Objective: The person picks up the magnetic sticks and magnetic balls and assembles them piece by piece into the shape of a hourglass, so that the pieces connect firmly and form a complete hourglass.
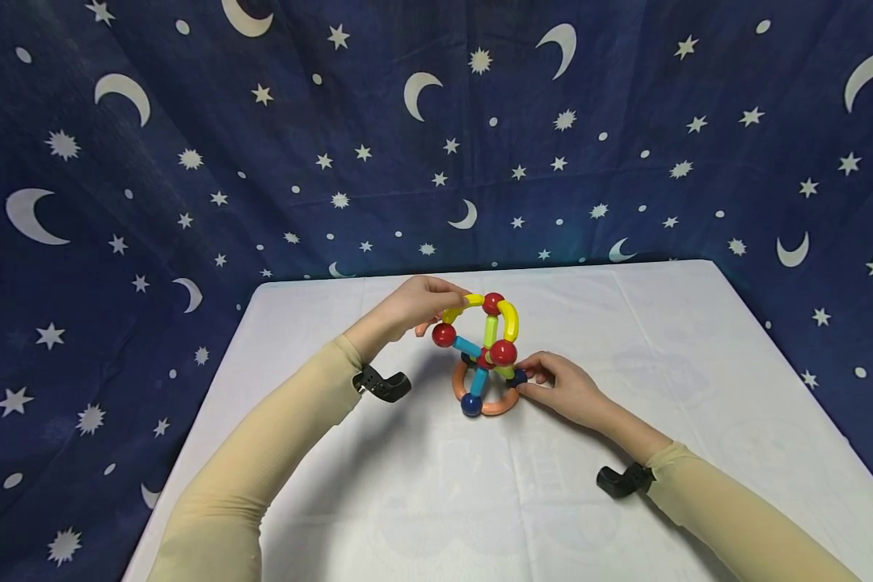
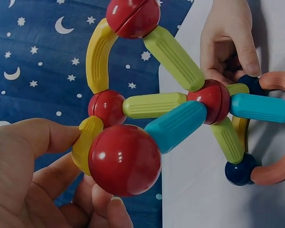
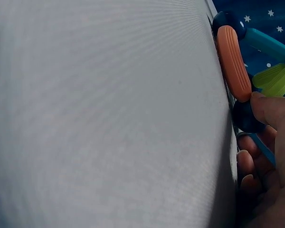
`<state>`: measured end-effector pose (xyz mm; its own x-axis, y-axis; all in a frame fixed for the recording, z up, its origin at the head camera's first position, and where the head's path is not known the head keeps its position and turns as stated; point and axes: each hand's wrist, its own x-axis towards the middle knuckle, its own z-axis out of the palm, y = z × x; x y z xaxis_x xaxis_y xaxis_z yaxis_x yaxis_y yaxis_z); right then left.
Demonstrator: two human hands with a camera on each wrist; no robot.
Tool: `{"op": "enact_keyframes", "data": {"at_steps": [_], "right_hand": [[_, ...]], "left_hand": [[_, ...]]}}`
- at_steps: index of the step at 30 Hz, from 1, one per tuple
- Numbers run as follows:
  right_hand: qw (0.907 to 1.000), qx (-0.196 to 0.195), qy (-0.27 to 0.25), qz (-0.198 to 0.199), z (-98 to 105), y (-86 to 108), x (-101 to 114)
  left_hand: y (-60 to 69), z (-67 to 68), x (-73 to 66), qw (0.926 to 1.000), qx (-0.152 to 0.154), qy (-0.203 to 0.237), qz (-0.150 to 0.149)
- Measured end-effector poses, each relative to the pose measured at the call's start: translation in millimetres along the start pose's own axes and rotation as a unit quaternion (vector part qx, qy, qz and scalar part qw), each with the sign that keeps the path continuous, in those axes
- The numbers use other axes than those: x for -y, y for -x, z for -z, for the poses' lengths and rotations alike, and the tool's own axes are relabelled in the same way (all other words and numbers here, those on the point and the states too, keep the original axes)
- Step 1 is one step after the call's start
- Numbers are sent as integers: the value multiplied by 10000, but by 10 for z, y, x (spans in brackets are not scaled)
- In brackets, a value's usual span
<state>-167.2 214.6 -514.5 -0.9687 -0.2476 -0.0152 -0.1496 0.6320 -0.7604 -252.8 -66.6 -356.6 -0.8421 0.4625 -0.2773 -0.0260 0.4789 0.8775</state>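
A ball-and-stick building toy [image 1: 486,356] stands on the white table. Its base is a ring of orange curved rods [image 3: 233,61] with dark blue balls. Light blue rods [image 2: 178,124] and green rods [image 2: 154,105] meet at a central red ball [image 2: 215,102]. At the top, yellow curved rods join other red balls. My left hand [image 1: 416,307] pinches a yellow curved rod [image 2: 87,145] between thumb and fingers, beside a large red ball [image 2: 125,160]. Low on the right, my right hand [image 1: 567,390] holds a dark blue ball [image 3: 247,118] of the base.
The white-covered table [image 1: 422,501] spreads around the toy. Behind and beside it hangs a dark blue cloth [image 1: 378,145] with moons and stars. A black wrist camera [image 1: 381,384] sits on the left wrist, another black camera [image 1: 623,481] on the right.
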Motion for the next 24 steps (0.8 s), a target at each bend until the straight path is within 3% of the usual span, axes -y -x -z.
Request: {"op": "enact_keyframes", "data": {"at_steps": [18,24], "right_hand": [[9999,80,-69,-93,-3,-9,-2],[10000,10,-52,34,-6,-8,-26]], "left_hand": [[23,4,29,9999,-26,-50,116],[35,4,40,9998,-6,120,134]]}}
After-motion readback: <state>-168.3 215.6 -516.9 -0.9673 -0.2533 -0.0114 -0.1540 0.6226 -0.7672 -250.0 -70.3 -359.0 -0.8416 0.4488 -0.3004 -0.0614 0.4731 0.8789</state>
